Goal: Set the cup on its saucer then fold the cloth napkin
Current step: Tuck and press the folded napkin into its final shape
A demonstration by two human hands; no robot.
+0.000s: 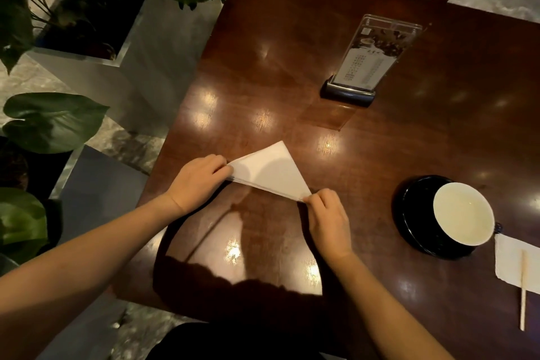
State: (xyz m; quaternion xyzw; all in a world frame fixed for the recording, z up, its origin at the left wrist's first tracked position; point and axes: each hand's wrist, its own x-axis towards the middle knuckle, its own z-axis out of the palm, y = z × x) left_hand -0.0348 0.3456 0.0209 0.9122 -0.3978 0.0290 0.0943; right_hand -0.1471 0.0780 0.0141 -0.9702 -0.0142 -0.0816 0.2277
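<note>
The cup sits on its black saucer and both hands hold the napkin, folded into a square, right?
Not a square: the head view shows the napkin folded into a triangle. The cup sits on its black saucer, and the left hand and right hand hold the napkin.

Both hands (201,180) (328,215) pinch the triangular napkin's (271,171) corners; cup (463,213) on saucer (415,213).

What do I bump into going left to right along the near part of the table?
left hand → napkin → right hand → cup on its saucer → white paper
</note>
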